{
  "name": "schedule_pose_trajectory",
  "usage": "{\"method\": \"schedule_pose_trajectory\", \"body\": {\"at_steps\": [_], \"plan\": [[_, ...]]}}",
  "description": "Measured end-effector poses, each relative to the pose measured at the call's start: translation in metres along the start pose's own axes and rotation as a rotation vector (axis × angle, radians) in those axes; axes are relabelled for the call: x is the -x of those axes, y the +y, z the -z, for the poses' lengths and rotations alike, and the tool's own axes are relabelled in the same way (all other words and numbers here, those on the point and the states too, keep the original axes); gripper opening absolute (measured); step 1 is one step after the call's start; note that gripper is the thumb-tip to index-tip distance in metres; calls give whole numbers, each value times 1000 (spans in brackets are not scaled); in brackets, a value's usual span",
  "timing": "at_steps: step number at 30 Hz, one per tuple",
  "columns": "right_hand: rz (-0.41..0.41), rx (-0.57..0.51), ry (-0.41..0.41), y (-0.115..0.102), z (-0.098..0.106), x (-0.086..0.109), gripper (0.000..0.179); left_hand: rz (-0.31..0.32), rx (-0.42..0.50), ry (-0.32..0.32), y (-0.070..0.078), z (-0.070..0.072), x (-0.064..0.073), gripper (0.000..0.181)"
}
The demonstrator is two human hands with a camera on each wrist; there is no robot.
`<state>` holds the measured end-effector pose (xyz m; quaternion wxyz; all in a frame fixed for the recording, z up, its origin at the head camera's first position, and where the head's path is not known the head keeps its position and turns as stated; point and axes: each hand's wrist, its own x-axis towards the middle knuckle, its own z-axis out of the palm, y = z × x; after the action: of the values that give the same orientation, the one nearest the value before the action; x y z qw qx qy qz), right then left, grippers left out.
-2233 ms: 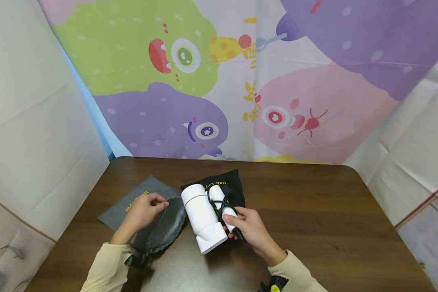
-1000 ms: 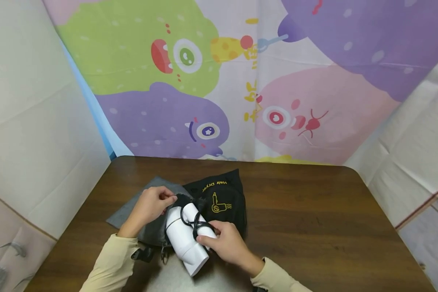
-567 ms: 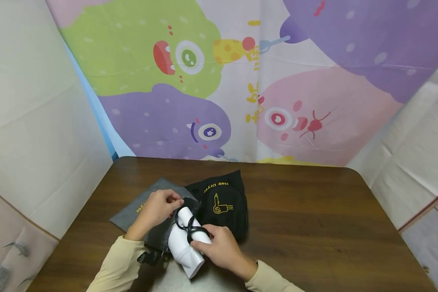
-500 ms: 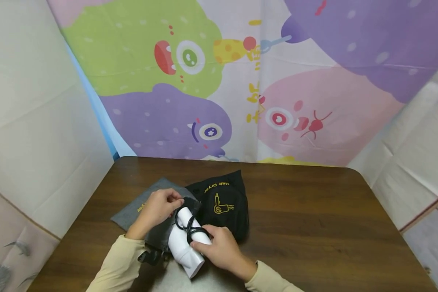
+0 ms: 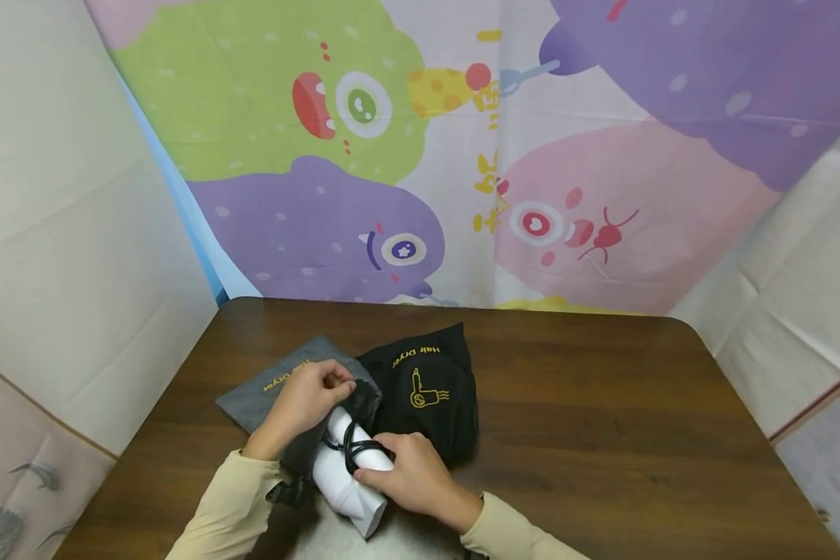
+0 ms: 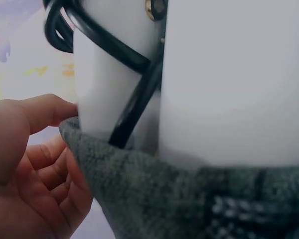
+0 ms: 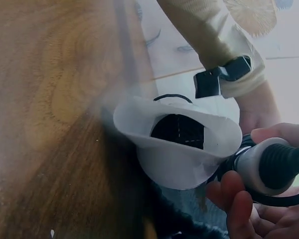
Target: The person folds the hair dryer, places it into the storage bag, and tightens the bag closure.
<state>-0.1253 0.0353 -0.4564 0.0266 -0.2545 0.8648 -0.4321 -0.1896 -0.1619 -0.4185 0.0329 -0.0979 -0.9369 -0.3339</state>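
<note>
A white hair dryer (image 5: 337,484), its black cord (image 5: 352,449) looped round the folded handle, sits with its far end inside the mouth of a grey drawstring pouch (image 5: 243,404). My left hand (image 5: 299,406) pinches the pouch's rim between thumb and fingers; in the left wrist view the cloth edge (image 6: 139,181) wraps the dryer's body and handle. With my right hand (image 5: 416,473) I grip the handle near the cord end. The right wrist view shows the flattened nozzle (image 7: 177,167) pointing out of the pouch, beside the ribbed cord sleeve (image 7: 279,167).
A black pouch (image 5: 442,432) with yellow "Hair Dryer" lettering lies flat just behind and right of the hands. The brown wooden table (image 5: 602,435) extends to the right. A cartoon-printed cloth (image 5: 574,155) hangs behind the table, with pale cloth walls at both sides.
The dryer has moved left from over the black pouch and gone end-first into the grey pouch, deeper in the latest frames. The right hand has travelled left with it; the left hand has shifted slightly right.
</note>
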Motion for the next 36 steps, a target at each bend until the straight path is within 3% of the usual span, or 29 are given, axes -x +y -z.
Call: {"method": "schedule_pose_trajectory", "body": {"at_steps": [5, 11, 19, 22, 28, 36], "plan": [[-84, -142, 3, 5, 0, -7, 25, 3, 25, -1, 1, 0, 5, 7], [-257, -443, 38, 6, -7, -13, 22, -17, 37, 12, 1, -3, 13, 6], [-358, -679, 112, -3, -15, -23, 34, -5, 52, 17, 2, 1, 17, 6], [-394, -729, 149, -6, -19, -27, 43, 16, 84, -2, 3, 4, 18, 9], [-442, -779, 229, -6, -26, -33, 41, 53, 123, 5, 0, 8, 19, 9], [-466, -801, 309, -9, -31, -35, 40, 48, 141, 21, -3, 11, 21, 9]]}}
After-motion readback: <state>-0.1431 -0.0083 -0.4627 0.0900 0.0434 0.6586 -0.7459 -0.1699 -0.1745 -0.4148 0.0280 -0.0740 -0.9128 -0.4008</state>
